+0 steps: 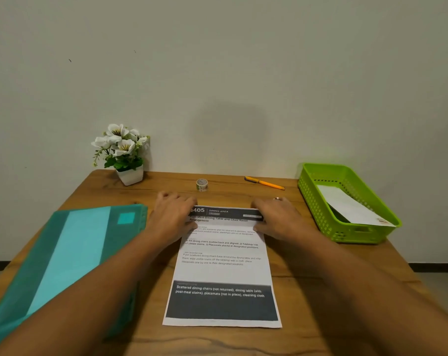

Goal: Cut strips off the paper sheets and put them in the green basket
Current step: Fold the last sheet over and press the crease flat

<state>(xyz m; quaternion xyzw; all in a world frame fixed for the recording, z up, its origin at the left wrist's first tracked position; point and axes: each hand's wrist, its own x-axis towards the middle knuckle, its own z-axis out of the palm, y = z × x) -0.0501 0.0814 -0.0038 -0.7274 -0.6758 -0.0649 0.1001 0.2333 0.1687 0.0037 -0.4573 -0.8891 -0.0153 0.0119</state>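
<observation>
A printed paper sheet [224, 268] lies flat in the middle of the wooden table, its dark header at the far end. My left hand [172, 215] rests on the sheet's far left corner and my right hand [278, 217] on its far right corner. Both hands have their fingers stretched over the top edge and their thumbs on the paper. The green basket [320, 214] stands at the right side of the table with a white paper strip [346, 205] lying inside it. No scissors are in view.
A teal folder [73, 255] covers the table's left side. Along the far edge by the wall stand a white pot of flowers [129, 174], a small tape roll [201, 185] and an orange pen [265, 183].
</observation>
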